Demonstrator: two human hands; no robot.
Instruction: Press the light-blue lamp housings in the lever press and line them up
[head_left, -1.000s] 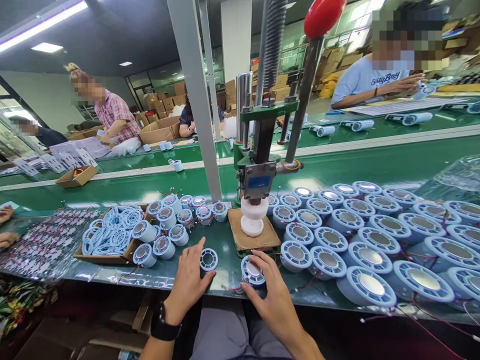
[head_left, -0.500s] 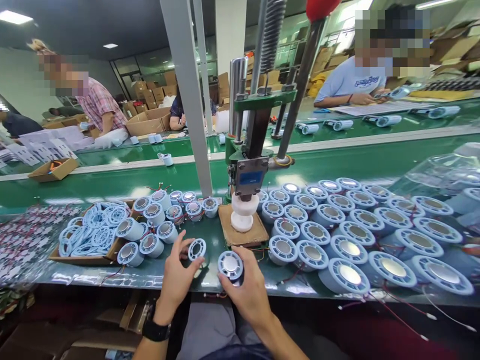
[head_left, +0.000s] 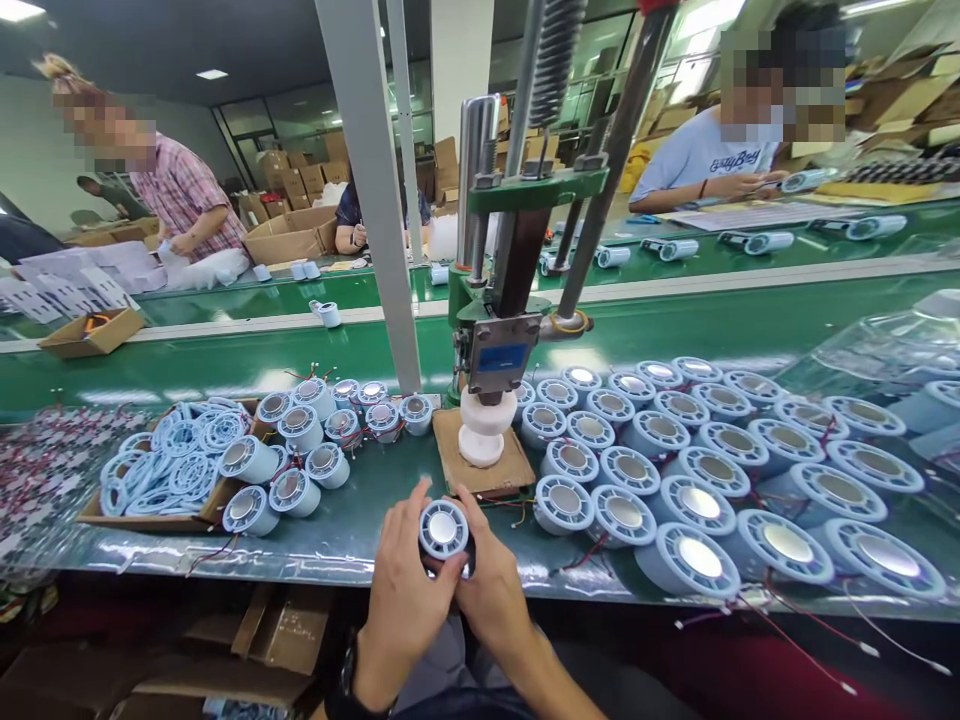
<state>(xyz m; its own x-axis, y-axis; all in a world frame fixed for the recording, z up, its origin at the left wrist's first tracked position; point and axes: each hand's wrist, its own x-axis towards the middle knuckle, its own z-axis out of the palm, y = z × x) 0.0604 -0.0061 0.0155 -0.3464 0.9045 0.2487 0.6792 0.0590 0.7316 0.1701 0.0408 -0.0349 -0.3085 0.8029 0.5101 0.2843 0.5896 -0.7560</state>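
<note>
A light-blue round housing (head_left: 443, 530) with a silver disc in its slotted face is held between my two hands, just in front of the press. My left hand (head_left: 409, 570) wraps its left side, with the thumb against the near edge. From the right, my right hand (head_left: 491, 575) grips the same housing. The small ring is no longer distinct; it appears to lie on the housing's top face. Behind my fingers, the press (head_left: 501, 350) has a white upper pad above a white round seat (head_left: 481, 447) on a brown board (head_left: 454, 470).
Rows of similar blue housings (head_left: 701, 500) with trailing wires stand on the right; a smaller group (head_left: 300, 430) stands on the left. A cardboard box (head_left: 217, 505) holds blue rings. Wired parts (head_left: 52, 460) lie far left. Co-workers sit beyond the green conveyor (head_left: 675, 310).
My left hand has moved right with the ring and met the housing in my right hand. The housing has shifted slightly left, and both hands now close around it.
</note>
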